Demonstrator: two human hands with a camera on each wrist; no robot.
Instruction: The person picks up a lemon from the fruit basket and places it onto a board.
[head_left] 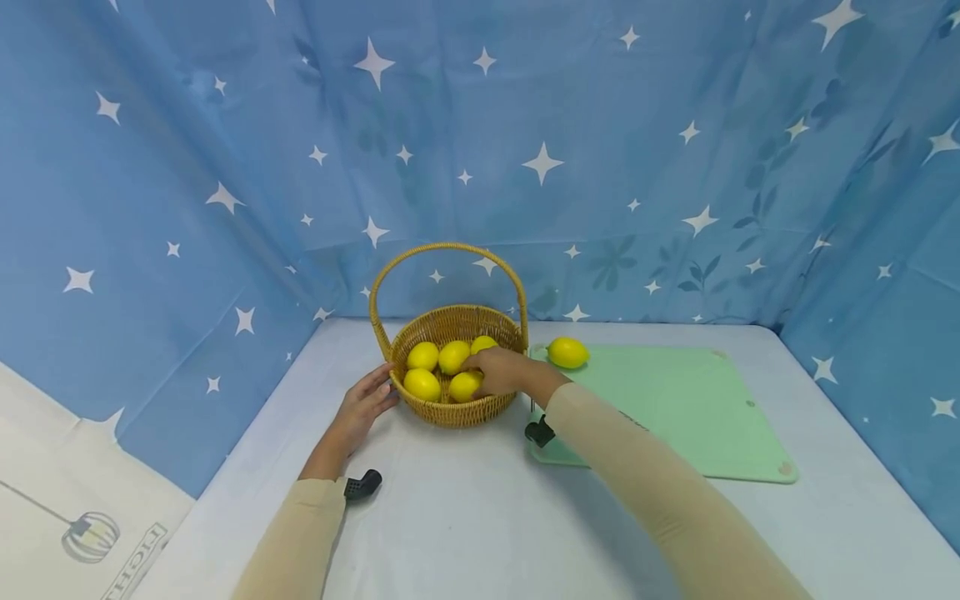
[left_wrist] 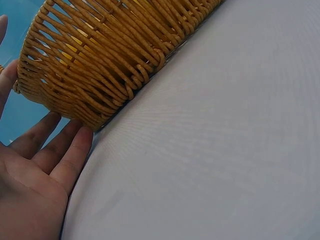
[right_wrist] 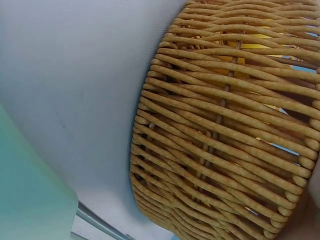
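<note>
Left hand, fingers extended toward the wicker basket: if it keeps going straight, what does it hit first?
The left hand would meet the woven wicker basket side wall at once; its straight fingertips already touch or nearly touch the weave near the base. The yellow lemons lie behind that wall.

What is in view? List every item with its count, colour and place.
lemons in basket: five, yellow, inside the wicker basket
lemon on board: one, yellow, at the board's far left corner
basket: one, tan wicker with hoop handle, mid-table
cutting board: one, pale green, right of the basket
table: one, white top
backdrop: blue cloth with white stars, behind and at both sides
left hand: open, fingers against the basket's left wall
right hand: in the basket, its grip on a lemon
</note>
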